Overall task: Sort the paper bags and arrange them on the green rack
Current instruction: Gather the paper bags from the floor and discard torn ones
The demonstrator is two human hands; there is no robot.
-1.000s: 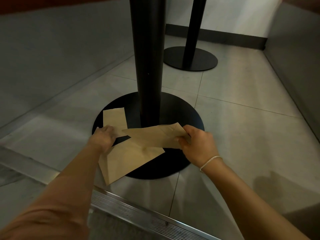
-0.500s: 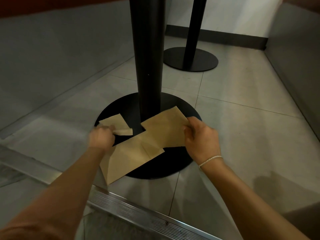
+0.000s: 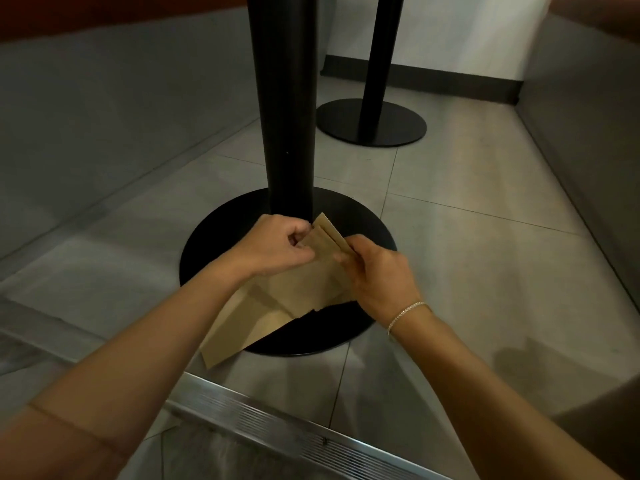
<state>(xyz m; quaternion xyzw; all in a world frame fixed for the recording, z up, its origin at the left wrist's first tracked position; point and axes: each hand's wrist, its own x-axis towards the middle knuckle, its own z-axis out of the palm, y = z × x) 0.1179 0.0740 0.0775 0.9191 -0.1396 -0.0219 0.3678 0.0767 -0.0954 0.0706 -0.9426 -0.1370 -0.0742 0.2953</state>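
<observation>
Flat brown paper bags are being gathered over a black round table base (image 3: 367, 233) on the tiled floor. My right hand (image 3: 377, 275) grips a small stack of paper bags (image 3: 325, 244) along its right edge. My left hand (image 3: 277, 247) pinches the same stack at its upper left corner. Below my hands another large paper bag (image 3: 242, 327) lies flat, half on the base and half on the floor. The green rack is out of view.
A thick black table column (image 3: 287, 109) rises from the base just beyond my hands. A second black column and base (image 3: 374, 126) stand further back. Grey walls run along both sides. A metal floor strip (image 3: 277, 424) crosses in front of me.
My left hand lifted the small bag from the left of the base and brought it against the bag in my right hand. Both hands now meet near the column.
</observation>
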